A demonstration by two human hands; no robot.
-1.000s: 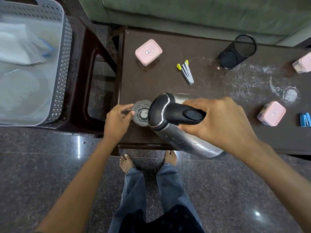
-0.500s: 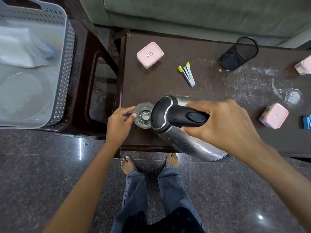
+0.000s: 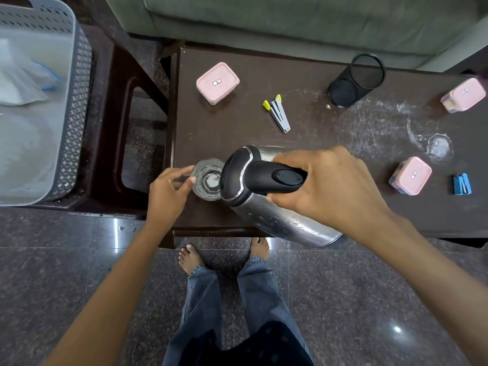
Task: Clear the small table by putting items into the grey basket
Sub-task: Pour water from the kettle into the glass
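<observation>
Grey basket [image 3: 76,107] sits far left of the kettle, off the surface [image 3: 330,120] on a dark stool. Left hand [image 3: 169,191] pinches the glass [image 3: 207,179] rim, just left of the kettle [image 3: 266,207]. Right hand [image 3: 330,186] grip closed round the kettle's black handle; kettle tilted, long axis toward the glass. Left hand nearer the basket. Pink boxes, stapler untouched.

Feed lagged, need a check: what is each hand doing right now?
Left hand: fingers closed around the glass on the table.
Right hand: gripping the tilted kettle by its handle.
</observation>
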